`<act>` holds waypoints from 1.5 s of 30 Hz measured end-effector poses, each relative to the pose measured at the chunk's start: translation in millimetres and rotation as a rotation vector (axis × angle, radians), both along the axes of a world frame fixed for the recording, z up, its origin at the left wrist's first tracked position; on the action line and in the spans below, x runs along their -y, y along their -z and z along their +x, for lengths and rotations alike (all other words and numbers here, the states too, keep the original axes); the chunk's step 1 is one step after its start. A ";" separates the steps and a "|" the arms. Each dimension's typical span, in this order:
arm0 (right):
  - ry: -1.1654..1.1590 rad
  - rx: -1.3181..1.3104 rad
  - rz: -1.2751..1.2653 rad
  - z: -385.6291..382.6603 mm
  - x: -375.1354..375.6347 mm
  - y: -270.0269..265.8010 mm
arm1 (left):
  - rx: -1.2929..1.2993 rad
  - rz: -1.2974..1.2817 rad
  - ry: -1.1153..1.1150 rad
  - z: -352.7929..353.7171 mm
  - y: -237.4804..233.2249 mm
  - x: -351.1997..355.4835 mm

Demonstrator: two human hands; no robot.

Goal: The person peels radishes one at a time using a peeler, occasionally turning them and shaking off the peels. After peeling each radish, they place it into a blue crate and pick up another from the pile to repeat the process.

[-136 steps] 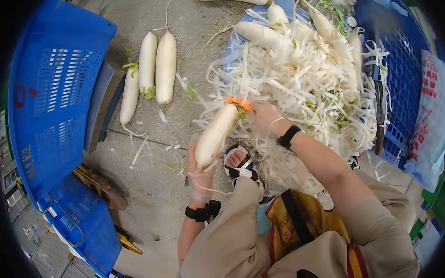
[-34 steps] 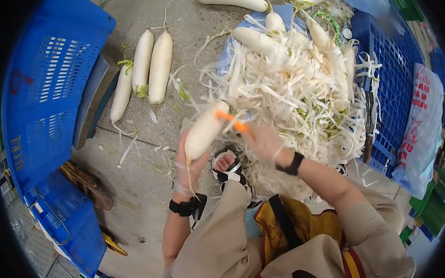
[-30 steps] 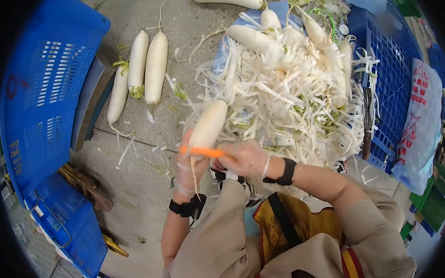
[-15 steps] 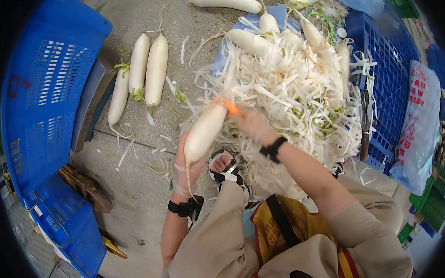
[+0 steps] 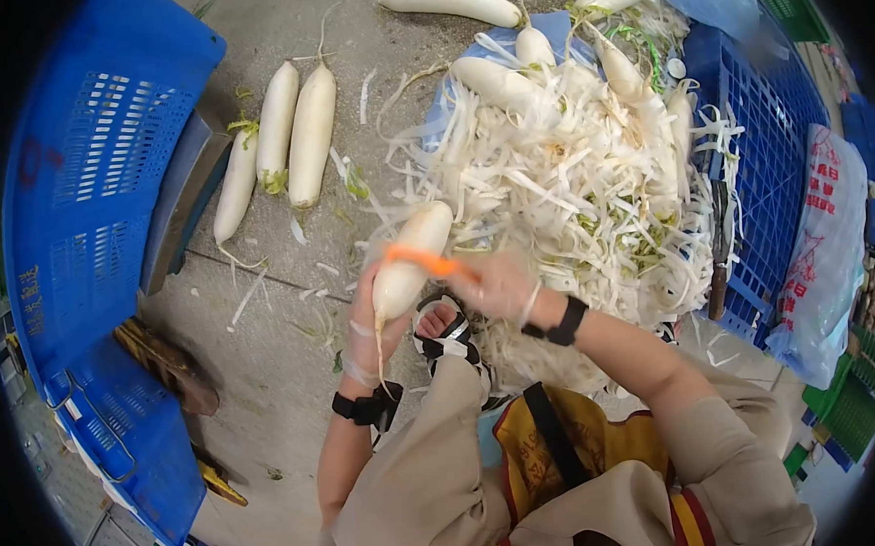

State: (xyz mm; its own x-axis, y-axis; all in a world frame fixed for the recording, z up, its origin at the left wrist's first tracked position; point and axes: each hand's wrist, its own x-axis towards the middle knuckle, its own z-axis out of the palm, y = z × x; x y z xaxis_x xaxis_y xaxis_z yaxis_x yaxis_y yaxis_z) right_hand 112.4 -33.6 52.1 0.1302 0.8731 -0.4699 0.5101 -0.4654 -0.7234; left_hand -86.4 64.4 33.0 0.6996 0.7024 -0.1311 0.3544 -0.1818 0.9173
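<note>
My left hand (image 5: 374,320), in a clear glove, is wrapped round the lower part of a white daikon radish (image 5: 422,232). The radish is tilted, its thin root hanging down over my wrist. An orange peeler (image 5: 425,261) lies across the radish's middle, its handle gripped by my gloved right hand (image 5: 494,284). Just beyond is a big heap of white peel strips (image 5: 570,179), with some whole radishes lying on and around it. To the left, three daikon radishes (image 5: 311,132) rest side by side on the floor.
A tall blue crate (image 5: 111,180) stands at the left, and another blue crate (image 5: 769,151) at the right beside a plastic bag with red print (image 5: 815,247). A long dark-handled tool (image 5: 718,251) leans by the right crate. My sandalled foot (image 5: 440,324) is below the radish.
My right hand has drawn the peeler down from the radish's upper end to its middle, towards me. My left hand keeps its hold; the radish now stands slightly more upright.
</note>
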 end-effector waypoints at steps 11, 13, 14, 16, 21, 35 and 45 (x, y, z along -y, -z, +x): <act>-0.040 0.114 0.431 -12.5 8.1 -15.0 | -0.003 -0.012 -0.031 1.2 4.4 0.3; -0.103 0.198 0.402 -22.0 10.2 -14.9 | 0.101 -0.177 -0.060 3.0 9.9 -0.1; -0.069 0.255 0.389 -19.7 8.1 -5.2 | 0.097 -0.179 -0.055 2.3 6.2 0.0; 0.076 0.392 -0.028 6.2 -7.4 52.5 | 0.059 -0.097 -0.043 8.2 -2.5 -2.4; 0.080 0.354 0.004 17.0 -2.6 53.9 | 0.043 -0.059 -0.023 5.6 5.0 -0.2; 0.281 0.227 -0.191 19.0 -5.9 82.5 | 0.051 -0.242 -0.273 14.2 -7.0 17.8; 0.065 0.181 0.123 -2.9 5.7 18.6 | 0.020 -0.273 -0.113 18.7 -20.7 11.4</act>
